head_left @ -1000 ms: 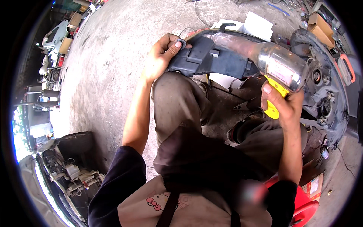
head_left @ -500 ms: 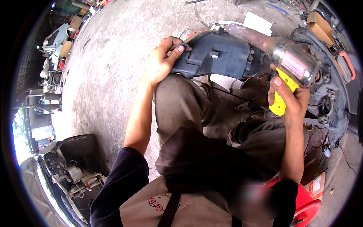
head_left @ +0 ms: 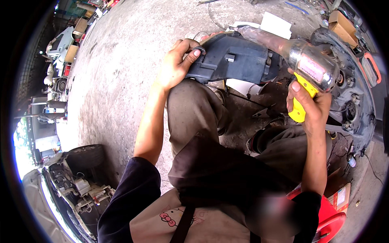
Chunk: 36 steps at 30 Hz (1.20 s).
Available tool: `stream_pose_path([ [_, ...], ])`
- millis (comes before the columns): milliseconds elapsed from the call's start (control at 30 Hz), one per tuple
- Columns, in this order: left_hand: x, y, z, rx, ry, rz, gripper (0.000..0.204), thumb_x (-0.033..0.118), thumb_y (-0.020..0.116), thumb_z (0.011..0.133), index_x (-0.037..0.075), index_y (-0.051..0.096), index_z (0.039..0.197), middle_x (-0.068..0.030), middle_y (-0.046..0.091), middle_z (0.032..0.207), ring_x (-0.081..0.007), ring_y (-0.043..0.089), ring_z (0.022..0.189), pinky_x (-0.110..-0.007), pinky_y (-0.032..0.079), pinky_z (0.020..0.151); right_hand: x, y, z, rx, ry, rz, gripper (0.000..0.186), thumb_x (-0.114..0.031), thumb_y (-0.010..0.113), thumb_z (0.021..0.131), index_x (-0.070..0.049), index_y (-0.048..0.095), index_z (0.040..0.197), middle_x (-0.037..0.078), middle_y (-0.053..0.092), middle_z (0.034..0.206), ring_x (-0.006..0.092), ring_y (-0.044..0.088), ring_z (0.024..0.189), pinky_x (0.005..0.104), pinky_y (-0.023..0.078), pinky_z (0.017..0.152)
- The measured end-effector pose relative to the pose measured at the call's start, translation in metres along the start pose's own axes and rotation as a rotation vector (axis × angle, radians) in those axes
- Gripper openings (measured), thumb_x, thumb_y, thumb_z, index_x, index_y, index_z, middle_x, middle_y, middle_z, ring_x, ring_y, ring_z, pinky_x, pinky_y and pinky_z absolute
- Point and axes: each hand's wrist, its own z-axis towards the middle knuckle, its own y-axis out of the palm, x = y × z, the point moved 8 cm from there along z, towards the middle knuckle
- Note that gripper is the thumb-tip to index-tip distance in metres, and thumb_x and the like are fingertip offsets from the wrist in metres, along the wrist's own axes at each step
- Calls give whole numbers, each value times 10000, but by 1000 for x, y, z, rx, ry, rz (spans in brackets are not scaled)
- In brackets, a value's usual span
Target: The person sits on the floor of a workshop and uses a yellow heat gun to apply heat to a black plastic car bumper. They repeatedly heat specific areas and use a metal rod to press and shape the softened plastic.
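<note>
My left hand (head_left: 176, 62) is closed on the left end of a black plastic car housing (head_left: 243, 60), its thumb on top near a dark loop. The housing rests against my raised left knee (head_left: 188, 105). My right hand (head_left: 316, 107) grips the yellow handle of a heat gun (head_left: 312, 65) with a scuffed metal body. Its long nozzle points left, lying over the housing's far edge in this view. Whether nozzle and housing touch, I cannot tell. Part of the housing's underside is hidden.
Right of the heat gun stands a large dark car part (head_left: 352, 97) with round fittings. White sheets (head_left: 275, 26) lie beyond the housing, and a cardboard box (head_left: 342, 28) sits far right. A red stool (head_left: 330, 220) is at lower right, a car front (head_left: 81, 186) at lower left.
The heat gun's body has shifted slightly left and tilted a little. My left hand and the housing's left end have moved slightly right. Both hands keep their hold.
</note>
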Motion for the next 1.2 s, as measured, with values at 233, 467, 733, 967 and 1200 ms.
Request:
stream_pose_path([
  [233,-10,2,-5,98,-157,-514,201,185,590,1044,0,614,1118,-74,739,1050,-135,631,946,-294,483,910,3,-1,-1,-34,8,-2,431,-174,726,917,102,610,1227,69,598,715,142,559,514,264,427,485],
  [467,-12,9,-4,15,-202,-523,192,186,568,1057,1,605,1091,-54,740,1028,-112,631,967,-274,483,911,6,10,-6,-150,47,-14,300,-141,752,894,40,627,1098,60,633,748,121,582,529,258,455,481],
  [733,-27,-8,-10,288,-190,-500,196,183,547,1066,0,601,1110,-107,728,1031,-159,645,976,-316,492,924,2,15,-8,-155,47,-18,255,-195,777,904,20,691,1013,30,653,724,91,607,558,245,480,502],
  [967,-20,-3,-9,223,-183,-579,189,191,554,1067,10,594,1102,-86,740,1046,-105,619,935,-273,473,896,9,26,-11,-192,71,-38,263,-189,774,901,31,704,1027,32,661,713,90,608,554,243,473,499],
  [1200,-23,-6,-11,268,-167,-529,189,192,549,1067,17,591,1124,-123,732,1105,-151,628,1058,-316,448,1011,12,31,-12,-210,80,-37,284,-184,776,897,39,704,1057,35,665,721,89,610,565,242,470,501],
])
